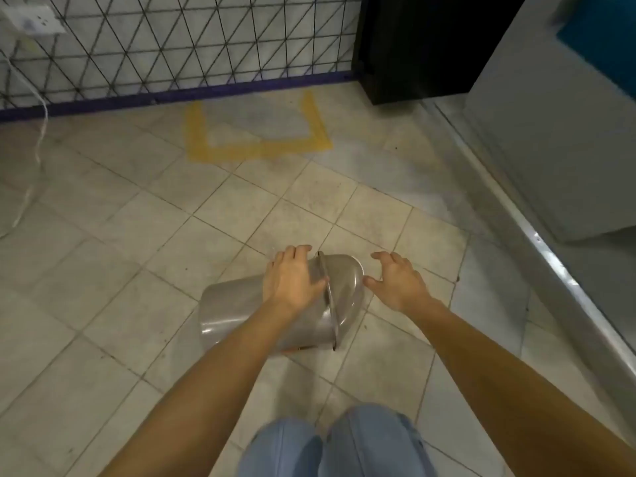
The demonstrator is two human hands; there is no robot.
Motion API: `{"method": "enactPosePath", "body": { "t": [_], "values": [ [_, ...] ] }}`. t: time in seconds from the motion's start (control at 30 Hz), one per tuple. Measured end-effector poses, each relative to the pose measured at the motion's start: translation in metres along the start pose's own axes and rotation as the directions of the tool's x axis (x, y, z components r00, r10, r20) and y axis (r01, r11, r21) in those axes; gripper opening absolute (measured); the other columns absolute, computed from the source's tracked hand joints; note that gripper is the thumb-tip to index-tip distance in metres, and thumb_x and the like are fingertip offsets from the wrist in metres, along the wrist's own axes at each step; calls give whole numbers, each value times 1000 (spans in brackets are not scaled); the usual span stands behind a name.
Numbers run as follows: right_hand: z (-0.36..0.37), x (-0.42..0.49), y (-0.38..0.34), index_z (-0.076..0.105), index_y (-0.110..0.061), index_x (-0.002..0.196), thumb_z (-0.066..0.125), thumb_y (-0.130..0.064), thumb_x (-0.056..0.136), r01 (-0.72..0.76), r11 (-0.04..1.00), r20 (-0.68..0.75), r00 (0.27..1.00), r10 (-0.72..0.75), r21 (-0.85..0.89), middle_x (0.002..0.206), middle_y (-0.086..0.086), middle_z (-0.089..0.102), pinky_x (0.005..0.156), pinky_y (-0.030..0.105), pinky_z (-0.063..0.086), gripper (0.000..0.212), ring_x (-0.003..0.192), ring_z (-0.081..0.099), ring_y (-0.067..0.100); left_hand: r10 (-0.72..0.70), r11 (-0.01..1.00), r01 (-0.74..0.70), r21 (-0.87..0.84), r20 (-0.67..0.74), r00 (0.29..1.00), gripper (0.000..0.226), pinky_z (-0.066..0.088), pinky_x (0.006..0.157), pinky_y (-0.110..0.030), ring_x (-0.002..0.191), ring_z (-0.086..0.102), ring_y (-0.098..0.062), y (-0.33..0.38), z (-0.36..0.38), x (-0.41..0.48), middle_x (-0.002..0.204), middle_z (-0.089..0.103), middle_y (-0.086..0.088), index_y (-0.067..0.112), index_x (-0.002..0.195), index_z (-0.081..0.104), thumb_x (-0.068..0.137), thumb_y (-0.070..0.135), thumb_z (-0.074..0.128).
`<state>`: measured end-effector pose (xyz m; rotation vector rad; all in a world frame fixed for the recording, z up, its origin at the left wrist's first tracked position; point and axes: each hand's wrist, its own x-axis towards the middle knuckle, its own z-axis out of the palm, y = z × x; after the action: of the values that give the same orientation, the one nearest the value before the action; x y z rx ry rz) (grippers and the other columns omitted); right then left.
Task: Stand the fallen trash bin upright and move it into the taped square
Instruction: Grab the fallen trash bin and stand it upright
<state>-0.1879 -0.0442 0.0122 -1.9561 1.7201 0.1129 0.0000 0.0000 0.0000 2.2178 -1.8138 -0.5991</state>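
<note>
The trash bin lies on its side on the tiled floor, directly under the left hand and just to the left of the right hand. The left hand is laid over the top of the bin where the body meets its domed lid, fingers spread and curled over the far side, thumb near the seam; it presses and cups the bin but does not appear to be closed around anything, which suits a smooth round body with no handle to pinch. The right hand is open, fingers splayed and slightly bent, hovering beside the lid end and not touching it as far as can be seen. That placement reads as preparation: one hand steadies the rounded body so it cannot roll, while the other comes in at the lid end, probably to lift that end and tip the bin onto its base, which points away to the left of the left hand. The taped square, marked in yellow, sits well beyond both hands, against the foot of the wire-mesh wall, and nothing stands in it. So the bin is neither upright nor moved yet. The lid looks loosely seated, so it may shift when lifted.
</note>
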Motion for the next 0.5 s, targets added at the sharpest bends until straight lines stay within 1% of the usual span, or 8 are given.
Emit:
{"method": "enactPosePath", "body": {
  "t": [0.07, 0.13, 0.23, 0.37, 0.43, 0.5],
  "values": [
    [22, 11, 8, 34, -18, 140, 54, -41, 87, -35, 999, -11, 999, 35, 18, 143, 8, 41, 102, 42, 33, 61, 131, 36, 27, -14, 999, 14, 30, -1, 1000, 66, 35, 98, -37, 121, 43, -25, -5, 23, 4, 131, 50, -6, 18, 132, 41, 79, 51, 61],
    [36, 20, 12, 34, -17, 141, 53, -42, 87, -75, 997, 31, 997, 74, 25, 143, 8, 40, 103, 42, 34, 63, 131, 36, 28, -22, 998, 21, 54, 29, 999, 66, 37, 97, -37, 120, 44, -26, -9, 41, 7, 130, 51, -7, 16, 130, 43, 79, 54, 60],
    [61, 32, 18, 37, -11, 139, 50, -43, 88, -99, 994, 71, 993, 95, 47, 142, 12, 43, 104, 43, 35, 61, 129, 40, 29, -11, 1000, 10, 26, 38, 999, 64, 37, 99, -38, 121, 44, -26, -12, 65, 11, 129, 52, -8, 16, 129, 45, 80, 54, 59],
    [76, 37, 21, 38, -10, 137, 48, -38, 90, -113, 990, 113, 988, 103, 86, 139, 14, 45, 102, 41, 38, 55, 125, 45, 30, -16, 1000, 15, 21, 35, 999, 61, 39, 99, -40, 123, 42, -27, -10, 76, 14, 131, 49, -9, 16, 129, 47, 81, 52, 58],
    [80, 36, 22, 36, -10, 138, 48, -35, 91, -115, 985, 126, 987, 99, 128, 137, 14, 48, 100, 40, 40, 54, 123, 48, 31, -32, 999, 31, 24, 27, 999, 60, 41, 96, -39, 123, 40, -26, -7, 79, 15, 131, 48, -9, 14, 128, 47, 80, 49, 60],
    [82, 36, 22, 35, -9, 138, 49, -34, 92, -111, 981, 124, 988, 92, 159, 136, 15, 50, 100, 39, 41, 54, 122, 49, 31, -62, 998, 63, -14, 52, 997, 56, 45, 91, -39, 120, 44, -27, -2, 81, 15, 126, 53, -11, 10, 123, 47, 80, 44, 62]
  ]
}}
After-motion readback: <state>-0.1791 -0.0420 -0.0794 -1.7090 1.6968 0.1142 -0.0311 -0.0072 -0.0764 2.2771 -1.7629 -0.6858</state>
